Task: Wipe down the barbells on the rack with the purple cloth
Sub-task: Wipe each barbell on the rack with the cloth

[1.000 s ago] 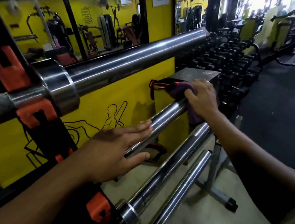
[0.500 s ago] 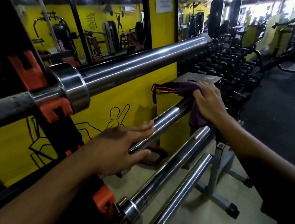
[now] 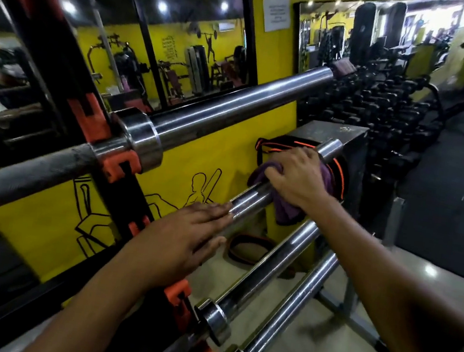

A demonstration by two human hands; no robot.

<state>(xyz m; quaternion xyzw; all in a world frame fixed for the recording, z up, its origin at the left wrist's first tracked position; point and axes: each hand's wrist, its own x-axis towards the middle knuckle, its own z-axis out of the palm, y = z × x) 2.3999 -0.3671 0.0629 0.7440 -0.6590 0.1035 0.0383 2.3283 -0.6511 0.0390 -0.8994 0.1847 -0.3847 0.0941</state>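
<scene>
On the rack (image 3: 123, 178), the second bar (image 3: 251, 201) runs from lower left up toward the dumbbells, the right hand (image 3: 298, 182) curled round it over the purple cloth (image 3: 288, 213), the left hand (image 3: 186, 241) lying flat-fingered nearer the rack

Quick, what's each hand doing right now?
Left hand: open, straight fingers resting on the second barbell.
Right hand: holding the purple cloth on that barbell.
</scene>
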